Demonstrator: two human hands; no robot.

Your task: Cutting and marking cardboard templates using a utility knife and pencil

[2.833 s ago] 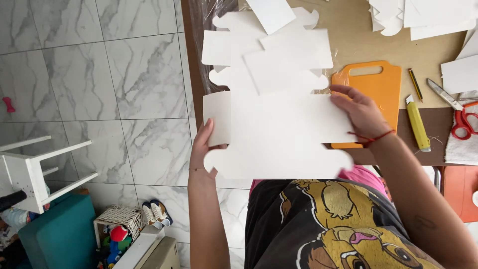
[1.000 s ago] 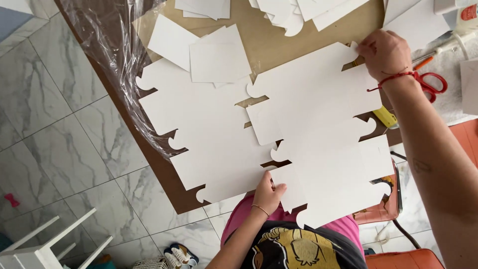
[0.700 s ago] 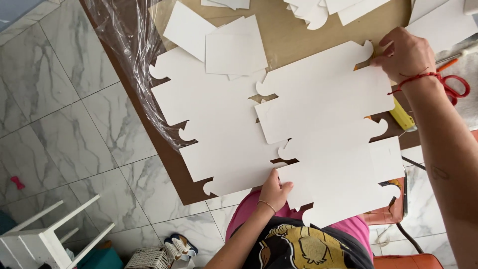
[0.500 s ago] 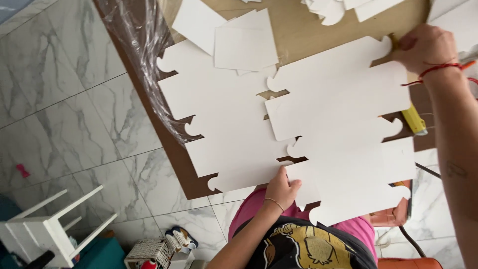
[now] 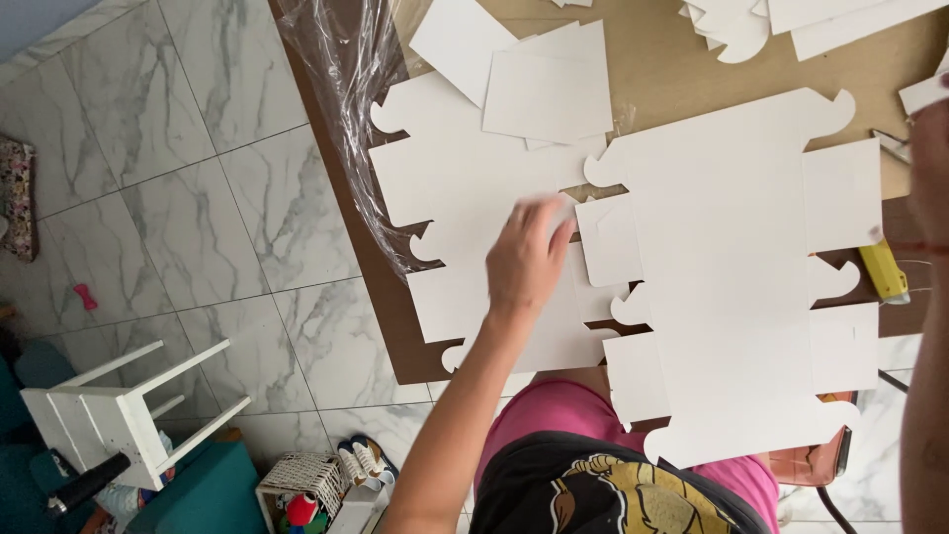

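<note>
On the brown table, seen from the head camera, two large white die-cut cardboard sheets lie flat side by side. The left sheet lies at the table's left edge, beside a crumpled clear plastic wrap that hangs over this edge. The right sheet overlaps the near edge of the table, so its near flaps stick out above the person's lap. The two sheets almost touch in the middle; probably they are laid flat like this so that their outlines can be compared or stacked.

The left hand hovers over the seam between the two sheets, fingers loosely spread and holding nothing; it is blurred, so I cannot tell if the fingertips touch the card. Smaller white pieces lie on the far part of the left sheet.

The right hand is cut off by the right border of the picture; only a part of it shows, and I cannot tell if it grips anything. A yellow utility knife is half hidden under the right sheet. On the floor at left stands a white stool.
</note>
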